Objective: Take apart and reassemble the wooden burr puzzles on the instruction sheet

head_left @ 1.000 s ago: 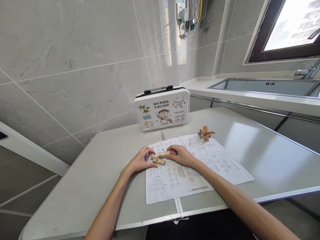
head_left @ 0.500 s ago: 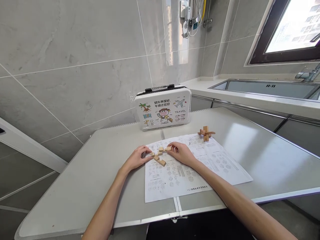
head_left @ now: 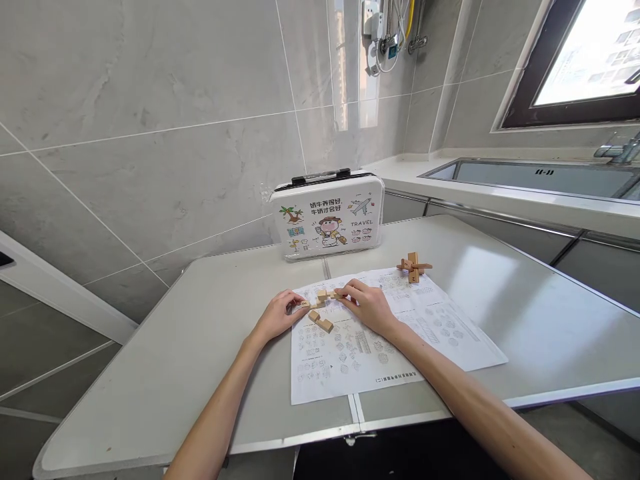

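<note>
My left hand (head_left: pixel 279 315) pinches the left end of a notched wooden puzzle piece (head_left: pixel 318 304) over the printed sheet (head_left: pixel 320 383). My right hand (head_left: pixel 367 305) closes its fingers on the right end of another notched wooden piece (head_left: pixel 323 294), just behind the first. The two pieces lie close together; I cannot tell whether they interlock. A third notched piece (head_left: pixel 325 325) rests on the sheet in front of them, untouched. At the sheet's far right edge sits a cluster of crossed wooden pieces (head_left: pixel 413 267), with numbers on some faces.
A white cartoon-printed case (head_left: pixel 327 220) stands at the back of the folding table (head_left: pixel 200 373), against the tiled wall. A counter with a sink (head_left: pixel 525 175) runs along the right. The table's centre seam (head_left: pixel 355 408) passes under the sheet.
The piece in my left hand has turned away from the loose front piece, its right end now nearer the piece at my right hand. My right hand has shifted slightly.
</note>
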The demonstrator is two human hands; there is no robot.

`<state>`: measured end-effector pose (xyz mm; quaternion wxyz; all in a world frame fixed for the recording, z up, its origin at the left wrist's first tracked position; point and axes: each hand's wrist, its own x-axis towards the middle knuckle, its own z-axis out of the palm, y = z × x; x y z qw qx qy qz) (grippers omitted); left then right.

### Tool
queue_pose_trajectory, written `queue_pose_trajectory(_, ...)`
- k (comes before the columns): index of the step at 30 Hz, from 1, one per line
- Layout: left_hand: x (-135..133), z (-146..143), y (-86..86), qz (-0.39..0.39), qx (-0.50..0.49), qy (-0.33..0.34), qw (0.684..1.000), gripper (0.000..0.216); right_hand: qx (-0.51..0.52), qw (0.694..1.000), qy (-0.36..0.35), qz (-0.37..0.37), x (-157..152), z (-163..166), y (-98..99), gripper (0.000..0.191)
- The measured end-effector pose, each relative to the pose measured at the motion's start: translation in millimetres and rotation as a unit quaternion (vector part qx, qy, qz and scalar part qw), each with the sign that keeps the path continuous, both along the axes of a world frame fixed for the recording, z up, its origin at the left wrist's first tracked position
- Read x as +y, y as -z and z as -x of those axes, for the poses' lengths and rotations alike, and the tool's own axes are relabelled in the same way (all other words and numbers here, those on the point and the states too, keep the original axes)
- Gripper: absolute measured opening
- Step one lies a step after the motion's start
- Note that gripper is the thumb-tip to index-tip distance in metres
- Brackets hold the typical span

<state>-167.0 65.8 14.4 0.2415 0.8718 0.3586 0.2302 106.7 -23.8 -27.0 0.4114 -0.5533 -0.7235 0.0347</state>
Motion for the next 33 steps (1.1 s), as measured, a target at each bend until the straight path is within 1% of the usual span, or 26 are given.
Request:
queue_pose_trajectory(4,-0.1,-2.8,1.9,0.036,-0.056,-0.05,0.997,0.036,-0.005,1.0,0.0,0.005,-0.5,0.9,-0.5,0.027)
queue_pose_trajectory(6,-0.4,-5.1,2.3,0.068,-0.092,-0.087,0.99,0.037,-0.012,1.0,0.002,0.015,-1.2,2.0,-1.5,0.025)
queue_pose_trajectory(8,-0.6,-7.7,2.1,0.109,-0.141,-0.11,0.978,0.038,-0.016,0.999,0.009,0.031,-1.5,2.8,-1.8,0.021)
queue_pose_trajectory(10,-0.7,-10.3,1.6,0.159,-0.201,-0.11,0.96,0.041,-0.016,0.999,0.018,0.045,-1.1,3.3,-0.8,0.016)
queue_pose_trajectory(14,-0.6,-13.7,1.4,0.25,-0.306,-0.111,0.912,0.045,-0.017,0.997,0.036,0.066,0.1,3.3,1.9,0.009)
queue_pose_trajectory(16,-0.5,-14.3,2.6,0.285,-0.343,-0.116,0.888,0.045,-0.016,0.997,0.041,0.068,-0.4,3.4,0.7,0.011)
queue_pose_trajectory(18,-0.2,-14.7,4.3,0.31,-0.369,-0.116,0.869,0.044,-0.012,0.998,0.036,0.054,-2.7,4.3,-3.4,0.015)
queue_pose_trajectory(20,0.1,-15.2,5.7,0.319,-0.392,-0.113,0.855,0.04,-0.006,0.999,0.013,0.033,-6.7,6.7,-9.7,0.018)
queue_pose_trajectory(23,-0.2,-16.5,6.0,0.322,-0.418,-0.11,0.843,0.033,-0.009,0.998,-0.062,0.018,-14.0,13.4,-18.9,0.021)
queue_pose_trajectory(26,-1.6,-18.1,4.4,0.331,-0.435,-0.111,0.83,0.027,-0.036,0.992,-0.123,0.011,-18.6,21.7,-21.9,0.028)
queue_pose_trajectory(29,-3.0,-19.0,2.8,0.342,-0.449,-0.11,0.818,0.024,-0.067,0.987,-0.144,0.005,-18.4,26.9,-19.1,0.026)
queue_pose_trajectory(33,-2.3,-18.5,3.7,0.348,-0.459,-0.112,0.81,0.023,-0.065,0.988,-0.141,0.001,-15.8,25.8,-16.7,0.024)
